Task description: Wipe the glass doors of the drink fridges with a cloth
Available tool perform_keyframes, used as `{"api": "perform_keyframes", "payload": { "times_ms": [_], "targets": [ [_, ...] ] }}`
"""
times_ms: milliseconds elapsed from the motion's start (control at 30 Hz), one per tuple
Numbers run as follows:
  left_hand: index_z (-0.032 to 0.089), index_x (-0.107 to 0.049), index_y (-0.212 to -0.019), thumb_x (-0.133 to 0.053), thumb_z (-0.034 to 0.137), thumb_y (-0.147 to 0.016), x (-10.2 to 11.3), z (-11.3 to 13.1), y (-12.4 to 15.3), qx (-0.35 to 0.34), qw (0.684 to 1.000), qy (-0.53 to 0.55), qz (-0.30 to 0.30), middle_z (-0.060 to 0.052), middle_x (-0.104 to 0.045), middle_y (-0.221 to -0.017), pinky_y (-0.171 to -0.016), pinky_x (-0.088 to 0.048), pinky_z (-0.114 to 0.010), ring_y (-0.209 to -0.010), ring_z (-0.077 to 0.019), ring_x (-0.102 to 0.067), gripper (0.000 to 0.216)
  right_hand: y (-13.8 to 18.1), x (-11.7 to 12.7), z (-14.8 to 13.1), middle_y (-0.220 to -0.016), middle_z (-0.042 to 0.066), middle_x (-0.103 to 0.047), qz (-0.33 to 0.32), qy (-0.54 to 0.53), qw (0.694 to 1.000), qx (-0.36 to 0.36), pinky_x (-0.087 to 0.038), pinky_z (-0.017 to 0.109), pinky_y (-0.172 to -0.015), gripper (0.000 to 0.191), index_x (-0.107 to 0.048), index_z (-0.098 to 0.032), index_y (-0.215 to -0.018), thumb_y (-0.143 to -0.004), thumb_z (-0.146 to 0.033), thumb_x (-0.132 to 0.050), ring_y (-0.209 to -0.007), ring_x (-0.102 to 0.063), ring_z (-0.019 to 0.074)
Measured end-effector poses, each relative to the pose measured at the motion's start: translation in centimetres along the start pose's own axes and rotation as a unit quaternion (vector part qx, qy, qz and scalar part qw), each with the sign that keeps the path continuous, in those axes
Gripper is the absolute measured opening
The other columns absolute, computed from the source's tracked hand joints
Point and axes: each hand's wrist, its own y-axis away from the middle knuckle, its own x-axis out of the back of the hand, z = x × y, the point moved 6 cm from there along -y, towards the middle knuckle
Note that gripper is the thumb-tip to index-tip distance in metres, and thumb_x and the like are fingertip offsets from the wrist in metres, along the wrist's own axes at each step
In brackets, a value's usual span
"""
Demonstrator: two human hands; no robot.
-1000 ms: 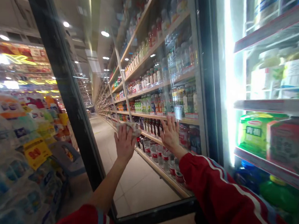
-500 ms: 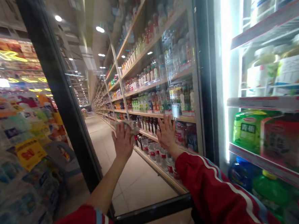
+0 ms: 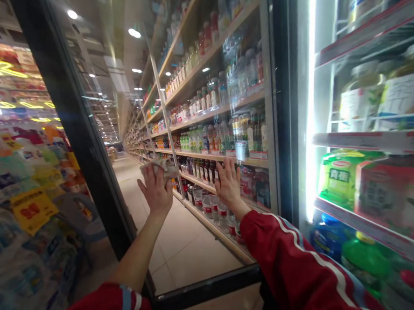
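Observation:
My left hand (image 3: pixel 156 191) lies against the glass door (image 3: pixel 187 247), pressing a pale crumpled cloth (image 3: pixel 169 168) under its fingers. Part of the cloth is hidden behind that hand. To the right, my right hand (image 3: pixel 228 183) rests on the same pane with its fingers spread and nothing in them. A dark frame (image 3: pixel 208 286) borders the pane at the bottom and on both sides. Both arms wear red sleeves; the left forearm is bare.
At right a lit cooler holds bottles (image 3: pixel 361 99), a green pack (image 3: pixel 340 182) and jugs on shelves. Long shelves of drinks (image 3: pixel 210 99) show in the glass above a tiled floor (image 3: pixel 184 233). At left are stacked wrapped goods with a yellow price sign (image 3: pixel 33 210).
My left hand has slid left across the glass with the cloth. My right hand stays at about the same place, fingers spread. The view has shifted slightly.

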Motion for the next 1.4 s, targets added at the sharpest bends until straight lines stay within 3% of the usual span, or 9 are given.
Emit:
{"api": "perform_keyframes", "payload": {
  "times_ms": [233, 400, 567, 700, 867, 1033, 1200, 1267, 1400],
  "targets": [
    [0.015, -0.053, -0.123, -0.043, 0.03, -0.088, -1.9, 5.4, 1.8, -0.132, 0.99, -0.02, -0.035, -0.016, -0.037, -0.142, -0.113, -0.008, -0.047, -0.14, -0.0236, -0.015, 0.04, 0.1, 0.0, 0.1, -0.148, 0.012, -0.028, 0.004, -0.007, 1.0, -0.005, -0.015, 0.054, -0.11, 0.05, -0.038, -0.017, -0.137, -0.087, -0.025, -0.038, -0.141, -0.01, 0.0259],
    [0.014, -0.045, -0.13, -0.041, 0.03, -0.089, -3.1, 7.8, 2.3, -0.178, 0.982, 0.014, -0.057, -0.015, -0.04, -0.14, -0.114, -0.007, -0.043, -0.139, -0.0215, -0.018, 0.045, 0.0, 1.0, -1.6, -0.146, 0.011, -0.033, 0.032, -0.045, 0.998, 0.026, -0.015, 0.052, -0.111, 0.046, -0.042, -0.016, -0.134, -0.089, -0.024, -0.033, -0.141, -0.012, 0.023],
    [0.007, -0.023, -0.141, -0.042, 0.039, -0.087, -2.3, 6.1, 2.5, -0.183, 0.977, 0.078, -0.078, -0.021, -0.031, -0.144, -0.113, -0.015, -0.044, -0.14, -0.0236, -0.015, 0.065, 0.0, 0.0, -6.4, -0.14, 0.007, -0.043, -0.04, -0.122, 0.978, 0.167, -0.022, 0.037, -0.112, 0.047, -0.044, -0.017, -0.132, -0.087, -0.02, -0.032, -0.137, -0.025, 0.0143],
    [0.011, -0.017, -0.143, -0.05, 0.045, -0.084, -0.5, 2.7, 2.9, -0.17, 0.98, 0.074, -0.076, -0.022, -0.024, -0.147, -0.112, -0.015, -0.047, -0.14, -0.0257, -0.013, 0.076, -0.3, -0.8, -8.1, -0.141, 0.006, -0.041, -0.045, -0.09, 0.984, 0.146, -0.016, 0.044, -0.112, 0.044, -0.045, -0.023, -0.132, -0.089, -0.029, -0.041, -0.137, -0.024, 0.0197],
    [0.015, -0.021, -0.143, -0.04, 0.036, -0.09, -0.3, 0.5, 3.4, -0.161, 0.982, 0.057, -0.083, -0.017, -0.027, -0.147, -0.113, -0.016, -0.043, -0.14, -0.022, -0.014, 0.06, -0.8, -1.5, -9.1, -0.146, 0.006, -0.033, -0.033, -0.03, 0.994, 0.102, -0.01, 0.055, -0.109, 0.042, -0.048, -0.03, -0.128, -0.088, -0.04, -0.046, -0.138, -0.019, 0.0269],
    [0.017, -0.034, -0.139, -0.043, 0.035, -0.089, -1.1, 0.8, 3.7, -0.144, 0.987, 0.019, -0.071, -0.015, -0.029, -0.146, -0.113, -0.014, -0.043, -0.14, -0.0224, -0.014, 0.054, -0.7, -1.1, -6.0, -0.145, 0.005, -0.035, -0.002, 0.006, 0.995, 0.099, -0.012, 0.053, -0.11, 0.041, -0.047, -0.031, -0.129, -0.089, -0.036, -0.043, -0.138, -0.02, 0.025],
    [0.016, -0.037, -0.137, -0.044, 0.036, -0.088, -1.4, 1.4, 3.9, -0.114, 0.992, 0.005, -0.061, -0.015, -0.03, -0.146, -0.114, -0.011, -0.044, -0.14, -0.0231, -0.014, 0.053, -1.2, 0.6, 0.5, -0.146, 0.009, -0.032, 0.043, 0.031, 0.997, -0.048, -0.014, 0.051, -0.11, 0.045, -0.045, -0.023, -0.133, -0.09, -0.027, -0.035, -0.139, -0.019, 0.0255],
    [0.016, -0.037, -0.137, -0.044, 0.036, -0.088, -1.5, 1.6, 4.0, -0.092, 0.994, 0.0, -0.054, -0.015, -0.03, -0.146, -0.114, -0.009, -0.046, -0.14, -0.0236, -0.014, 0.054, -1.1, 0.7, 0.4, -0.147, 0.009, -0.03, 0.043, 0.025, 0.998, -0.046, -0.013, 0.05, -0.111, 0.046, -0.042, -0.022, -0.135, -0.09, -0.026, -0.034, -0.139, -0.017, 0.0246],
    [0.016, -0.037, -0.137, -0.045, 0.036, -0.087, -1.7, 2.0, 4.1, -0.069, 0.996, -0.003, -0.059, -0.015, -0.029, -0.146, -0.113, -0.008, -0.048, -0.14, -0.0243, -0.014, 0.054, -0.3, -0.8, -3.8, -0.147, 0.008, -0.032, -0.012, -0.001, 0.997, 0.079, -0.01, 0.051, -0.111, 0.049, -0.043, -0.022, -0.134, -0.087, -0.036, -0.043, -0.14, -0.015, 0.025]
  ]
}}
